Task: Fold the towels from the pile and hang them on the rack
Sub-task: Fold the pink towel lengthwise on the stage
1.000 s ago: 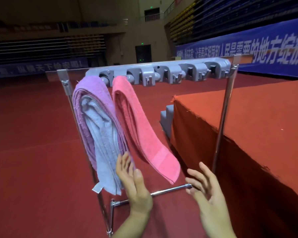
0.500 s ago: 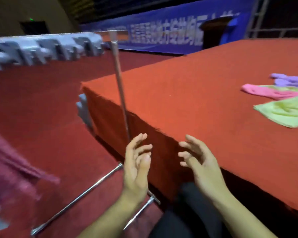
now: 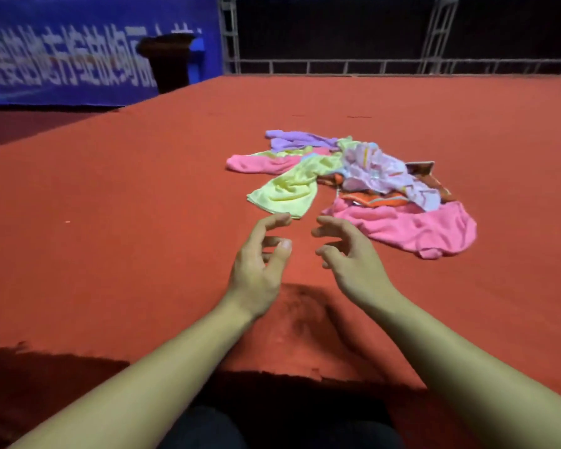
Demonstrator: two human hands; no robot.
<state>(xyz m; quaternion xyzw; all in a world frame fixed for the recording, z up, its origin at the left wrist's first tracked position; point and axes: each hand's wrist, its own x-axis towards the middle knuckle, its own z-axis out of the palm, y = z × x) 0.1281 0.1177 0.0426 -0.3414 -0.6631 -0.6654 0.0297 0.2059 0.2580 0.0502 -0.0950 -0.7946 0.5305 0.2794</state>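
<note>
One loose pile of crumpled coloured towels (image 3: 353,183) on the red carpeted worktop (image 3: 110,205); two pink visible. Left hand (image 3: 256,267) and right hand (image 3: 353,264) hover just before it, fingers loosely curled, grip empty

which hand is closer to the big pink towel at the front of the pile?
Right. The right hand hovers just left of the big pink towel, fingertips near its edge, not touching. The left hand is farther left, nearer the yellow-green towel.
</note>
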